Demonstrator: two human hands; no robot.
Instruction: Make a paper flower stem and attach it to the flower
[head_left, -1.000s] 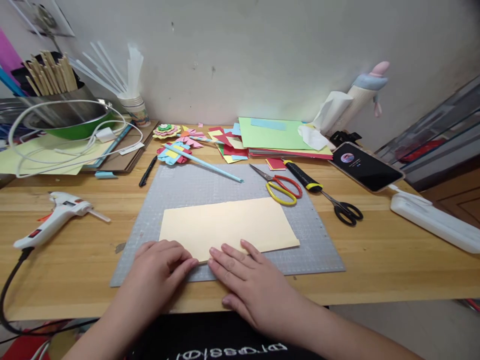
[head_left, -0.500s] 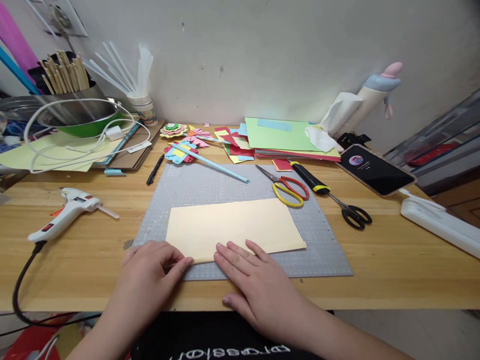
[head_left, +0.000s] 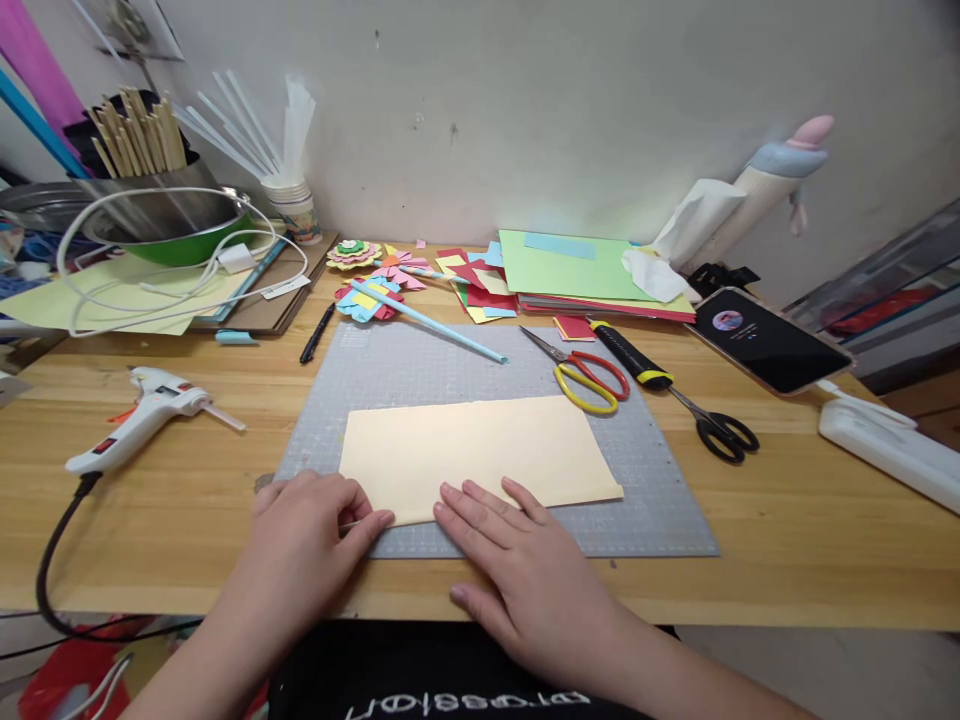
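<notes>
A cream sheet of paper lies on the grey cutting mat, its near edge folded or rolled into a narrow strip. My left hand pinches that edge near the left corner between thumb and fingers; a thin pale stick-like end shows under the fingers. My right hand rests with fingers stretched out across the near edge, right of the middle. Beyond the paper's far right corner lie scissors with red and yellow handles.
A white glue gun lies left. Paper flowers, a pen and stacked coloured paper sit at the back. On the right are black-handled scissors, a phone and a white power strip.
The whole view has shifted slightly, so things appear a little further right. Both hands keep nearly the same place on the paper.
</notes>
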